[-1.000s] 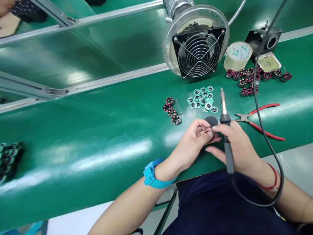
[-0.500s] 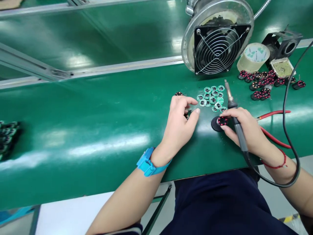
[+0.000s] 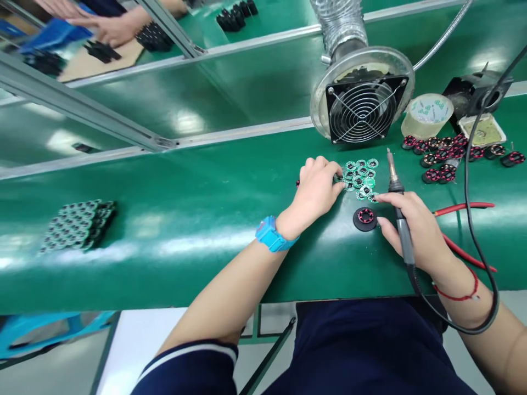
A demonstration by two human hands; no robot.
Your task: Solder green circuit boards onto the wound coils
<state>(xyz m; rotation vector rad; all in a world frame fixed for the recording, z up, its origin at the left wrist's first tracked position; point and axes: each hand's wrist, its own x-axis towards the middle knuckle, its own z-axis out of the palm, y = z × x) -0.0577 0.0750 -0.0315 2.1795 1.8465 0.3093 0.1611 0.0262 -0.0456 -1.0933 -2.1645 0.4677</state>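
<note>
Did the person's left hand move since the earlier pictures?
Yes. The left hand moved forward, away from the round black pad, and now reaches the pile of small round green circuit boards.

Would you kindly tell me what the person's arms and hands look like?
The left hand and right hand are bare. The left wrist wears a blue strap, and that arm has a navy sleeve with white stripes; the right wrist wears a thin red cord.
</note>
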